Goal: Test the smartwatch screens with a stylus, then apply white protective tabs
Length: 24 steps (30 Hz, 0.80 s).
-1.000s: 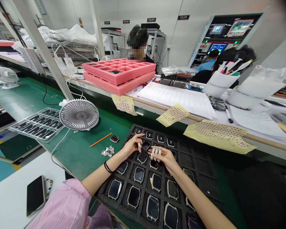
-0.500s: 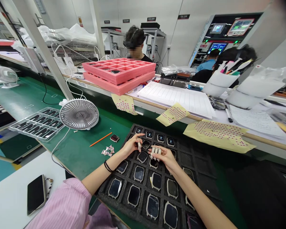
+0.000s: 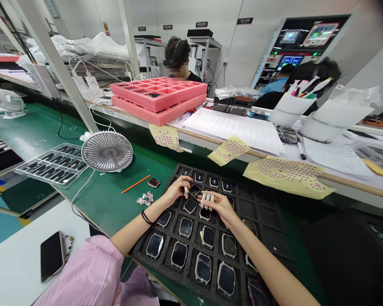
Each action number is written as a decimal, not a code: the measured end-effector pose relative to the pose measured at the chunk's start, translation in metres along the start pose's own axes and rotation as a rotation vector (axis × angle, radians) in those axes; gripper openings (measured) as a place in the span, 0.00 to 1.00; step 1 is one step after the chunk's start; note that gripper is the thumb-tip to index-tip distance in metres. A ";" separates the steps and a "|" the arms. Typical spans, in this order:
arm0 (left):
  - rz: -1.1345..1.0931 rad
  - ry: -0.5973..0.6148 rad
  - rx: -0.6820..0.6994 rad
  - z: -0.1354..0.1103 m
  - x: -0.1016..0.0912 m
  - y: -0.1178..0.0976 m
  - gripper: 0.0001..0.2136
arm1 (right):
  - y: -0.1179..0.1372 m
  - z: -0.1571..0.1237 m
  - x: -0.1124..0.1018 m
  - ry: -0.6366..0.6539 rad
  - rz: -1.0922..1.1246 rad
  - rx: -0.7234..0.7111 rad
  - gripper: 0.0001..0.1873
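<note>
My left hand is closed in a pinch on one small pale piece above the upper part of a black foam tray. In my right hand, the fingers grip several small pale pieces side by side; their exact kind is too small to make out. The two hands are a short gap apart. Beneath them, the foam tray holds rows of square watches in its pockets. A dark-screened watch lies just below my left hand. Lit dials show on the far-row watches. My right forearm hides some pockets.
Left of the tray lie a loose watch, an orange stick and a heap of small pale bits. A fan stands behind, beside a clear tray. A shelf with pink foam trays runs across the back. Co-workers sit beyond.
The view has shifted slightly. Both hands keep nearly the same place over the tray, still gripping the pale pieces. A co-worker's head across the shelf has turned.
</note>
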<state>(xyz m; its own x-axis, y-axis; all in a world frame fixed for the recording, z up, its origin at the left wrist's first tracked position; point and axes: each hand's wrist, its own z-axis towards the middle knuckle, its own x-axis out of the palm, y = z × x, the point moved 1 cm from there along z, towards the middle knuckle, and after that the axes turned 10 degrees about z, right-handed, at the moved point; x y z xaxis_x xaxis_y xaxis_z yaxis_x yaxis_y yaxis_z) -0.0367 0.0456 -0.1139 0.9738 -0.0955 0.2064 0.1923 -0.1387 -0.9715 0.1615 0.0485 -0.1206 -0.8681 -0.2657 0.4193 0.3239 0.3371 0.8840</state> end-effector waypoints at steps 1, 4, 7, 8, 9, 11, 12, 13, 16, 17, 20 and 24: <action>0.021 -0.006 0.009 0.001 0.000 0.000 0.14 | 0.000 0.000 0.001 -0.002 0.004 -0.001 0.28; 0.109 -0.007 0.039 0.001 0.004 0.001 0.13 | 0.003 0.003 -0.001 -0.038 0.027 -0.025 0.29; 0.233 0.044 0.084 0.000 0.016 -0.003 0.14 | 0.020 0.006 -0.019 -0.132 0.069 -0.112 0.28; 0.280 0.075 0.101 0.000 0.022 -0.004 0.14 | 0.028 0.007 -0.029 -0.173 0.087 -0.153 0.28; 0.329 0.111 0.120 0.002 0.031 -0.006 0.14 | 0.037 0.006 -0.042 -0.218 0.104 -0.198 0.28; 0.429 0.189 0.159 0.007 0.053 -0.010 0.14 | 0.053 0.003 -0.071 -0.320 0.134 -0.290 0.27; 0.479 0.224 0.179 0.012 0.066 -0.010 0.14 | 0.059 0.001 -0.086 -0.375 0.147 -0.333 0.25; 0.528 0.254 0.198 0.018 0.080 -0.010 0.13 | 0.064 -0.002 -0.100 -0.432 0.158 -0.371 0.24; 0.674 0.299 0.240 0.041 0.123 -0.004 0.12 | 0.068 -0.010 -0.133 -0.565 0.177 -0.443 0.21; 0.723 0.300 0.247 0.051 0.137 0.000 0.13 | 0.067 -0.011 -0.139 -0.592 0.181 -0.456 0.21; 0.862 0.264 0.258 0.080 0.172 0.011 0.11 | 0.063 -0.010 -0.149 -0.627 0.191 -0.475 0.22; 1.000 0.206 0.300 0.111 0.202 0.023 0.15 | 0.061 -0.005 -0.154 -0.634 0.194 -0.473 0.24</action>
<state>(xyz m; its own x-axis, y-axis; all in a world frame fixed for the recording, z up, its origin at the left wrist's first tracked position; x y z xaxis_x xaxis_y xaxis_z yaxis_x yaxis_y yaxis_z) 0.1781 0.1327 -0.1073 0.6717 -0.2009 -0.7130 -0.6343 0.3414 -0.6937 0.3171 0.1061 -0.1304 -0.7825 0.3675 0.5026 0.4917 -0.1305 0.8609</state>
